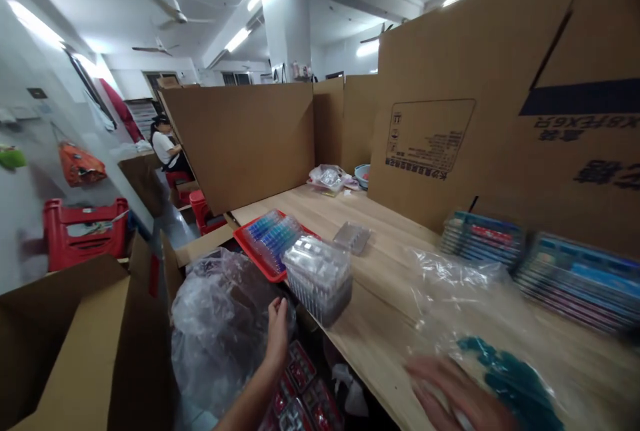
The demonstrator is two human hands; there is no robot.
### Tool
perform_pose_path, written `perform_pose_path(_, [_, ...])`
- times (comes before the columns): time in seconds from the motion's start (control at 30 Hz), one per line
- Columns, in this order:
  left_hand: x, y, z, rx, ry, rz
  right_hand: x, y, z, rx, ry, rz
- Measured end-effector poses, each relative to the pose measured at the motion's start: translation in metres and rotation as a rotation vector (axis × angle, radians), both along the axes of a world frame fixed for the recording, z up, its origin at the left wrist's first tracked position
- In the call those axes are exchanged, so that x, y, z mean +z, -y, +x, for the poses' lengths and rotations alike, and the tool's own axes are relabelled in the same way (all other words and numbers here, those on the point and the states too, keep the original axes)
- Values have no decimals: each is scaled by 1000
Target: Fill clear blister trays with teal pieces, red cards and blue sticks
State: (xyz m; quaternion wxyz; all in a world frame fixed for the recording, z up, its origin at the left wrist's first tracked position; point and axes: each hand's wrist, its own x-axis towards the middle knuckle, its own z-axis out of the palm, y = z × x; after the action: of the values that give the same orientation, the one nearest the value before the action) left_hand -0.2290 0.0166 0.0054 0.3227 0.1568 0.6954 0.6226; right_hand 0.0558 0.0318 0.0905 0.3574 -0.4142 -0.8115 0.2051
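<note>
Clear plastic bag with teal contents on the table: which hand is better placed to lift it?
Right, probably: the right hand is on the clear plastic bag with teal contents, on the pale wooden table. The left hand is farther off, beside a crumpled clear plastic sack.

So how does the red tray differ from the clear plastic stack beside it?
The red tray is shallow and opaque, while the clear plastic stack stands taller and is see-through. The red tray holds blue-tinted packs; the clear plastic stack shows no blue. Both sit side by side on the wooden table.
</note>
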Motion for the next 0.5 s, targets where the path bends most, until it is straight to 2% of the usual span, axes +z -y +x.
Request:
perform_pose_path(0.07, [-4,-4,-1,-33,143,-12,28,-21,-53,119,117,89])
perform_pose_path(0.13, [-4,-8,-2,-53,280,-2,50,-42,-104,108,305,146])
perform_pose_path(0.23, [1,-16,-4,-47,406,-21,61,-58,-150,55,608,144])
perform_pose_path(0.33, [2,-20,-2,-124,479,-6,53,-51,-155,-16,749,142])
perform_pose_path(0.5, [-9,-14,25,-172,395,53,40,-37,-130,-52,794,141])
